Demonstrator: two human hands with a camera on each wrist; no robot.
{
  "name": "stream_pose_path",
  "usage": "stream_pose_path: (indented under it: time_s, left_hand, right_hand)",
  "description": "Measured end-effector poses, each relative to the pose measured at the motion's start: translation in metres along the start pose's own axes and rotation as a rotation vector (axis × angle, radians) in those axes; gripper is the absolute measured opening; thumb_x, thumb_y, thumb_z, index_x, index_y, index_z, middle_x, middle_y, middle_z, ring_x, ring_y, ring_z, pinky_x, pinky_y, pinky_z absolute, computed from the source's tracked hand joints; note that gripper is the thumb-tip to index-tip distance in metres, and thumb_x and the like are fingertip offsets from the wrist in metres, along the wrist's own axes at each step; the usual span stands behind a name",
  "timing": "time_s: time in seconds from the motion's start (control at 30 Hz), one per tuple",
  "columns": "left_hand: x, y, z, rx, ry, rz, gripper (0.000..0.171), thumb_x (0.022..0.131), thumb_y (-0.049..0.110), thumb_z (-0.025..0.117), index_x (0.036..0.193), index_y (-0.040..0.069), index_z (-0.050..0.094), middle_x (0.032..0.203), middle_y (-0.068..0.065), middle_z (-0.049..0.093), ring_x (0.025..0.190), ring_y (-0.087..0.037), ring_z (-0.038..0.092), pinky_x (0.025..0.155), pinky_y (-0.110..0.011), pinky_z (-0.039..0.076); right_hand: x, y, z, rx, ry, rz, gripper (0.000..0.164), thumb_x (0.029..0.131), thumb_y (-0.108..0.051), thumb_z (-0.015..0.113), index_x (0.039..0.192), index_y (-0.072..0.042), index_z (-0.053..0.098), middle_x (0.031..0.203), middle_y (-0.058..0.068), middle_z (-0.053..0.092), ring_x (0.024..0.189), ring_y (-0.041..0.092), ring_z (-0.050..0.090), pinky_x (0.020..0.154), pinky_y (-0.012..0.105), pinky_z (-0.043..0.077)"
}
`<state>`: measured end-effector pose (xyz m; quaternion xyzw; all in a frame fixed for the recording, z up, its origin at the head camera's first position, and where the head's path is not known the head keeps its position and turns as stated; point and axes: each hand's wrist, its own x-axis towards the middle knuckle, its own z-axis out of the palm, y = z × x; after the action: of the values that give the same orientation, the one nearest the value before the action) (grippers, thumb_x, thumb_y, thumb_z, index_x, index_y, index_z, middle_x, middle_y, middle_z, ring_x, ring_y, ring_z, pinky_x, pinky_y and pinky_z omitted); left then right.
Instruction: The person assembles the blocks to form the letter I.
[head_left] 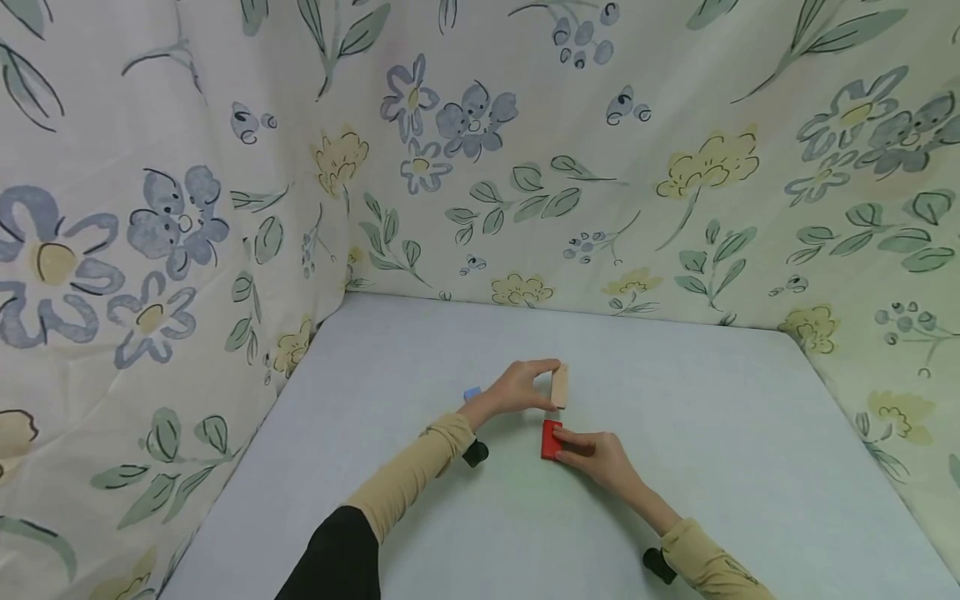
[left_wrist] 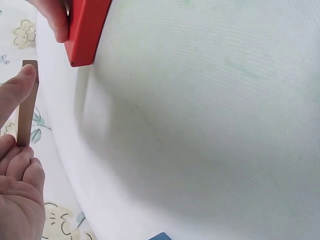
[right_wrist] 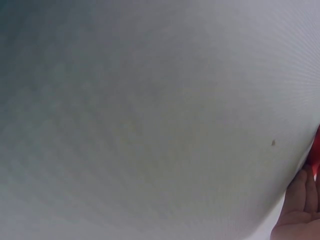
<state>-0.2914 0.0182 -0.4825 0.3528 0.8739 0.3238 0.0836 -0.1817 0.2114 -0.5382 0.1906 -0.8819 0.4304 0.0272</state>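
Note:
My left hand (head_left: 517, 387) pinches a plain wooden block (head_left: 560, 387) by its two ends, thumb at one and fingers at the other. In the left wrist view that wooden block (left_wrist: 28, 107) appears edge-on, held above the table. Just nearer to me, my right hand (head_left: 603, 458) grips a red block (head_left: 551, 440) by its right side. The red block (left_wrist: 89, 32) also shows at the top of the left wrist view, with fingertips on it. Only a sliver of the red block (right_wrist: 315, 152) shows in the right wrist view, beside the right hand (right_wrist: 302, 205).
A blue block (head_left: 472, 393) lies on the white table (head_left: 420, 350), partly behind the left wrist. Black wrist cameras (head_left: 476, 453) hang under both forearms. Floral cloth (head_left: 525, 208) stands along the table's back and sides.

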Motion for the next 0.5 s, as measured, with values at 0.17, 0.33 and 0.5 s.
stream_pose_path:
  time_s: [0.17,0.33,0.5]
  left_hand:
    - [0.000,-0.006,0.005,0.022,-0.009,-0.009,0.079,0.074,0.025,0.082,0.142,0.007,0.043,0.146,-0.004,0.046,0.136,-0.016,0.041,0.112,-0.027,0.035]
    - [0.000,-0.008,0.008,0.035,-0.023,-0.011,0.081,0.073,0.026,0.082,0.141,0.007,0.044,0.145,-0.004,0.047,0.136,-0.016,0.042,0.112,-0.027,0.035]
    - [-0.001,-0.010,0.012,0.057,-0.046,-0.013,0.079,0.074,0.027,0.082,0.142,0.008,0.044,0.145,-0.004,0.047,0.136,-0.016,0.042,0.112,-0.027,0.035]
  right_hand:
    - [0.000,-0.001,0.000,-0.008,0.005,-0.004,0.036,0.079,-0.020,0.076,0.113,-0.009,0.071,0.110,0.008,0.071,0.106,0.027,0.065,0.084,0.019,0.053]
    - [0.000,-0.003,0.000,-0.017,0.008,-0.001,0.037,0.078,-0.020,0.077,0.113,-0.009,0.071,0.109,0.007,0.071,0.106,0.027,0.065,0.084,0.021,0.053]
    - [0.000,-0.001,0.000,-0.014,0.011,0.001,0.036,0.079,-0.020,0.076,0.113,-0.010,0.071,0.109,0.007,0.071,0.107,0.026,0.065,0.085,0.020,0.053]
